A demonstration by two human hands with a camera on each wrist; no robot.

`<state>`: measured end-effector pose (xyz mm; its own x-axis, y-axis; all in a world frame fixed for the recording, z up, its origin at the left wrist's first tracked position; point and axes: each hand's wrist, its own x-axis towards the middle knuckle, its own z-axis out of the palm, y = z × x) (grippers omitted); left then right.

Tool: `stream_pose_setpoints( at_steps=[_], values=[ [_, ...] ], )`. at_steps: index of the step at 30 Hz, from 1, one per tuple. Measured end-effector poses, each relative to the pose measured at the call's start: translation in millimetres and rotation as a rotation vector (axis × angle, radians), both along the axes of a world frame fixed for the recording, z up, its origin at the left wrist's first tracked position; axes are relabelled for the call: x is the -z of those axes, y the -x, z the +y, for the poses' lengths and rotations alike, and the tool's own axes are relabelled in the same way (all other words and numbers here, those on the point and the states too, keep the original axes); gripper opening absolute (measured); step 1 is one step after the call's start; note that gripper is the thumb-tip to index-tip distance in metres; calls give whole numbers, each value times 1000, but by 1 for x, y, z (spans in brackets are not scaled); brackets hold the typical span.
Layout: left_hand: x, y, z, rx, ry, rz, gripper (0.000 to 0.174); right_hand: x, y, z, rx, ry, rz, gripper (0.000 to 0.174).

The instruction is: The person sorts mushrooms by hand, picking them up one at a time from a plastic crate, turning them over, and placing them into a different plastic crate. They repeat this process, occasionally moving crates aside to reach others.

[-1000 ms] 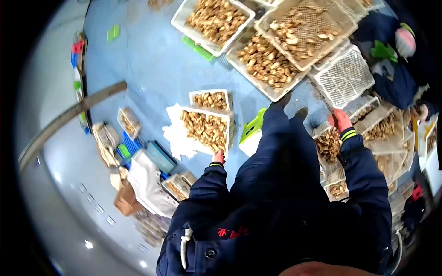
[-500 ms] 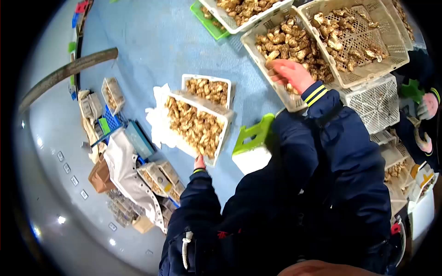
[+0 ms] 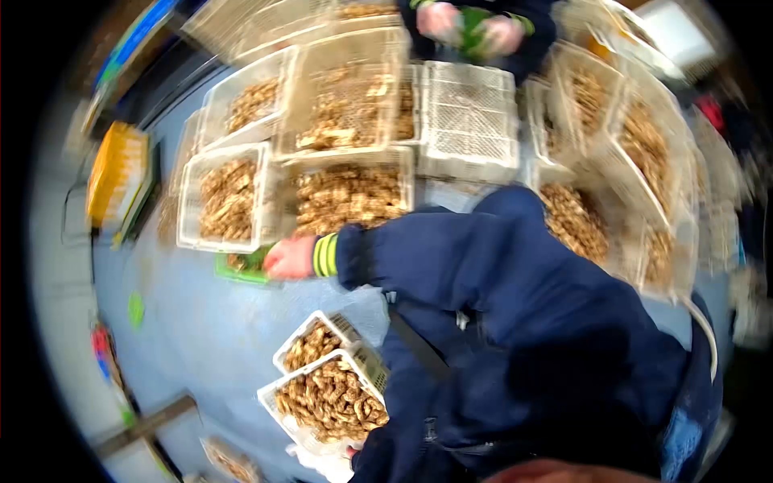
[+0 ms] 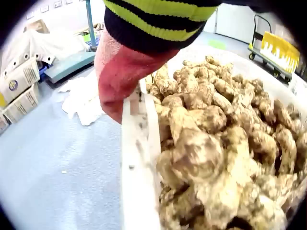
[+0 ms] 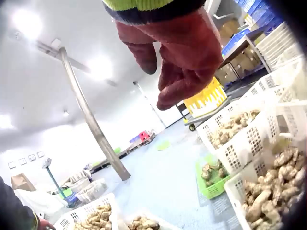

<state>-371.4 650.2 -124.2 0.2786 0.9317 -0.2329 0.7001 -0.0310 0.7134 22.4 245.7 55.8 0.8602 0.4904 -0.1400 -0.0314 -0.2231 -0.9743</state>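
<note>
My left hand [image 4: 127, 72] grips the rim of a white plastic crate [image 4: 139, 163], its fingers bent over the edge. Knobbly brown-and-cream mushrooms [image 4: 206, 148] fill that crate. In the head view only a sliver of this hand shows beside the sleeve. My right arm stretches forward, and the right hand [image 3: 291, 258] overlaps the end of a small green basket [image 3: 241, 267]. Seen from the right wrist, the right hand [image 5: 177, 52] hangs with loosely bent fingers and nothing between them. A few mushrooms lie in the green basket [image 5: 212, 188], on the floor below it.
A second mushroom crate [image 3: 310, 346] sits against the gripped one. Larger crates [image 3: 346, 161] of mushrooms stand in front, with more crates [image 3: 644, 161] at right. Another person's hands [image 3: 471, 28] work beyond an upturned crate [image 3: 469, 121]. A yellow crate [image 5: 208, 98] sits on a trolley.
My right hand has swung from the right-hand crates, across the larger crates, to beside the green basket. The head view has turned to the right. The left hand stays on its crate.
</note>
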Motion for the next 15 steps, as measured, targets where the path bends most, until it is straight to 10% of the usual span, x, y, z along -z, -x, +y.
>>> stream_pose_setpoints(
  at_steps=[6,15],
  values=[
    [35,-45,5,81,5,-172,40,102,70,163,98,669,-97,37],
    [42,17,36,-137,23,-218,38,170,128,193,-435,669,55,49]
  ],
)
